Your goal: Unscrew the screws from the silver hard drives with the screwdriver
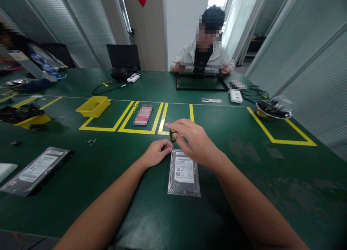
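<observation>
My right hand [193,136] is closed around what looks like a small black and yellow screwdriver [172,136], standing about upright at the far left corner of the hard drive [184,175]. The hard drive lies flat on the table [114,203] right in front of me, label up. My left hand [155,153] is curled up small beside that same corner. I can't tell if its fingers pinch anything. The tip of the screwdriver is hidden from me too.

I think it's best to keep the screwdriver straight, push down gently and turn slowly, so it doesn't slip and scratch the drive. My left hand could help keep the corner from sliding.

The table is green, with boxes made of yellow tape [139,131]. A yellow bin [93,107] sits at the left, and tiny bits [92,141] lie closer to me. Another hard drive [38,170] is further left. A shiny bowl [273,114] full of dark stuff is at the right. Across from me, a person [202,55] holds a flat panel above a black frame [202,89]. Big glass walls [306,62] stand around the room.
</observation>
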{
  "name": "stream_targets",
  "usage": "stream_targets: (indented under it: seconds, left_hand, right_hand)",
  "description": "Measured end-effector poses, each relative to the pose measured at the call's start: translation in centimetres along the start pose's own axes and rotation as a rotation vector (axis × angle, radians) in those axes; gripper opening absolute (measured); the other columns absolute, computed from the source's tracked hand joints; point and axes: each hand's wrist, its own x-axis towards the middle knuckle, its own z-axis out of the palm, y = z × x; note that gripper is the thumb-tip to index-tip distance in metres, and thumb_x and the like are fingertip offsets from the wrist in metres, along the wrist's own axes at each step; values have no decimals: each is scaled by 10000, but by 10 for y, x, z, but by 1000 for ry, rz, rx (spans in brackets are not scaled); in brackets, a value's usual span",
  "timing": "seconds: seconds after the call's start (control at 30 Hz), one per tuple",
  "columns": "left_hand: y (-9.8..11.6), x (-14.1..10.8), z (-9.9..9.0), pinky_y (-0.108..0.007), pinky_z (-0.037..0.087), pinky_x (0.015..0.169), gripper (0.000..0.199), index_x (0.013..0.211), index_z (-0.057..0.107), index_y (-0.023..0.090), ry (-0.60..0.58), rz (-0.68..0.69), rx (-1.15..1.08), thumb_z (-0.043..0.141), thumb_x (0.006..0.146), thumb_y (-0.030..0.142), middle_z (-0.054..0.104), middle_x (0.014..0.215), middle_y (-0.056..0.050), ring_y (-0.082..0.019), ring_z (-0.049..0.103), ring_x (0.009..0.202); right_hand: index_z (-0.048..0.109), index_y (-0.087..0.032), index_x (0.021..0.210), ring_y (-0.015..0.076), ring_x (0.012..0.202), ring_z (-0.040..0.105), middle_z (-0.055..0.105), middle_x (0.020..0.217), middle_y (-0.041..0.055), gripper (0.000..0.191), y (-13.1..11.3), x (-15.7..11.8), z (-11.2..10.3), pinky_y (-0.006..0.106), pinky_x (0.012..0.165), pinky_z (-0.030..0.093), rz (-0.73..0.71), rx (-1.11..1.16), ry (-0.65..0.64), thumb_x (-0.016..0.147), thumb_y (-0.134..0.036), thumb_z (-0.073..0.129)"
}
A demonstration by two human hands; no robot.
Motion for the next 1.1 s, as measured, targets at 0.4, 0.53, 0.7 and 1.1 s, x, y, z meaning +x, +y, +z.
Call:
stream_targets:
  seconds: [0.4,0.53,0.7,1.1]
  left_hand:
    - [1,0,0,-251,374,642,154,871,633,143,0,-7,10,534,891,259,638,790,-5,-155,541,706]
    - [-1,0,1,-254,385,657,161,908,651,139,-3,-7,26,540,891,255,666,827,-17,-162,556,722]
    - [-3,0,1,-256,400,664,169,914,653,139,-11,3,18,539,894,263,669,830,-19,-165,563,725]
    - [2,0,0,-255,397,659,147,877,635,147,-5,-6,1,536,883,254,632,796,-7,-157,540,707]
  right_hand:
    - [664,-111,1123,196,989,595,648,1069,115,285,0,-1,-2,357,891,484,51,3,1,915,-124,470]
    - [667,-109,1141,185,940,583,607,1026,112,274,0,-1,-1,335,842,487,79,-2,16,921,-172,515]
    - [663,-96,1162,187,933,571,594,1019,113,301,-2,-1,-1,335,840,479,84,-13,10,928,-169,489]
    - [649,-86,1184,191,965,570,590,1081,133,327,-1,-2,-1,351,877,487,71,-11,-2,925,-134,454]
